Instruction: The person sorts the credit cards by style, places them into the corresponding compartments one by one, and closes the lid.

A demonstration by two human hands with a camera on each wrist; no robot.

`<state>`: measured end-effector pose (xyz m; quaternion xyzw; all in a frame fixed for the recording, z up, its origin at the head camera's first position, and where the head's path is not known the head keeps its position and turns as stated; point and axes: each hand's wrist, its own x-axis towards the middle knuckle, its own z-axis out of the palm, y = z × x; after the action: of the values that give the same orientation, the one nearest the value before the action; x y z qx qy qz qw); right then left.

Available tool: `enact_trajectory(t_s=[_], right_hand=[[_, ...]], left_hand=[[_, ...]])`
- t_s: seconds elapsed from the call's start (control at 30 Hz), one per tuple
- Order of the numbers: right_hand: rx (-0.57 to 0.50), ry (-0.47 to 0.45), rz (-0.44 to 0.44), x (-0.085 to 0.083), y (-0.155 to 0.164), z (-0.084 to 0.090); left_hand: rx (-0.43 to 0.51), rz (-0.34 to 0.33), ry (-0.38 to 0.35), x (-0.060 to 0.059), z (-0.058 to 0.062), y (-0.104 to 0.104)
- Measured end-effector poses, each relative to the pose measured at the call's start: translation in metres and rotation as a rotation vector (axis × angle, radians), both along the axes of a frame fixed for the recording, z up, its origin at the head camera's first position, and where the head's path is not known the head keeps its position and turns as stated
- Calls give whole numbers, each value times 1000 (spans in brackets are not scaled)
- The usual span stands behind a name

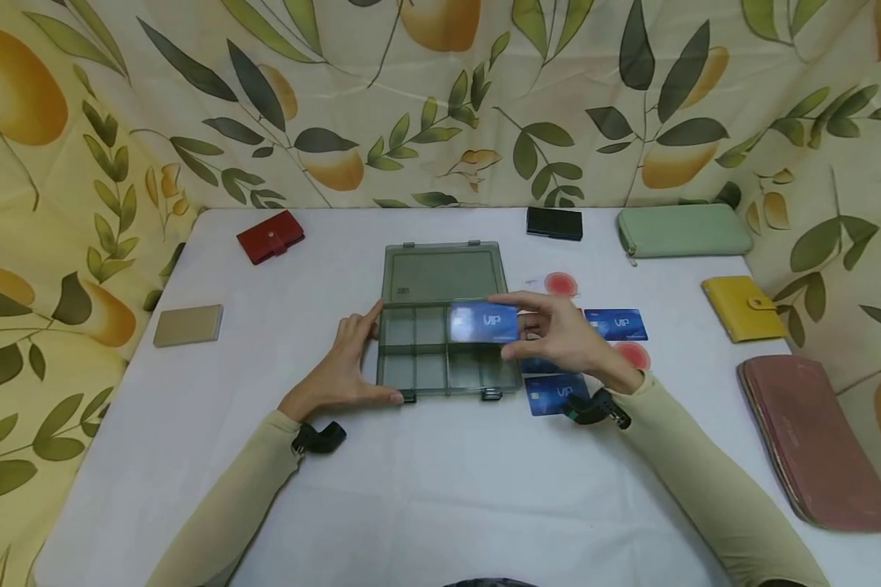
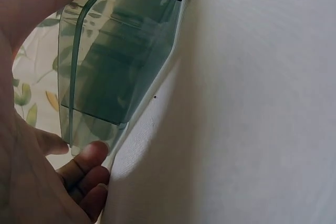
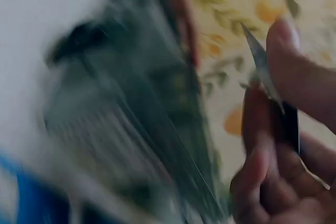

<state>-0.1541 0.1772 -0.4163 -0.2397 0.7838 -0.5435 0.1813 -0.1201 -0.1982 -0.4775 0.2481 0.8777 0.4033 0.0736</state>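
Note:
A translucent grey-green compartment box (image 1: 440,273) lies on the white table with its lid folded back. My left hand (image 1: 348,363) spans its left side, thumb at the front edge and forefinger near the back corner. In the left wrist view the hand grips the box (image 2: 118,66) by its ends. My right hand (image 1: 558,330) pinches a blue VIP card (image 1: 483,322) between thumb and fingers, above the right-hand compartments. Edge-on, the card (image 3: 260,59) shows in the right wrist view. Beside the box lie blue cards (image 1: 614,324) and cards with a red disc (image 1: 561,284), partly hidden by the hand.
A red wallet (image 1: 271,236) and a beige card case (image 1: 188,325) lie to the left. At the back right are a black case (image 1: 554,223) and a green wallet (image 1: 684,231). A yellow wallet (image 1: 744,308) and a pink wallet (image 1: 815,440) lie along the right edge.

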Motion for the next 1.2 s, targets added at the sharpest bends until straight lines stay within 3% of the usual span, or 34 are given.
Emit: enact_trajectory(t_s=[0.13, 0.27, 0.63, 0.73, 0.83, 0.97, 1.07, 1.2], right_hand=[[115, 200, 39, 7, -35, -10], [177, 330, 54, 10, -58, -18], [347, 398, 128, 15, -81, -18], [351, 390, 161, 14, -80, -14], [307, 373, 141, 9, -67, -8], [283, 416, 17, -7, -23, 4], [388, 425, -95, -20, 24, 14], [594, 296, -149, -34, 86, 21]], left_hand=[[-15, 1, -4, -2, 0, -1], [-13, 1, -11, -2, 1, 1], [-14, 6, -26, -2, 1, 2], [-13, 12, -22, -1, 2, 1], [-12, 14, -17, 0, 2, 1], [-14, 15, -15, 2, 3, 2], [-24, 16, -10, 2, 4, 3], [-24, 17, -6, 1, 4, 3]])
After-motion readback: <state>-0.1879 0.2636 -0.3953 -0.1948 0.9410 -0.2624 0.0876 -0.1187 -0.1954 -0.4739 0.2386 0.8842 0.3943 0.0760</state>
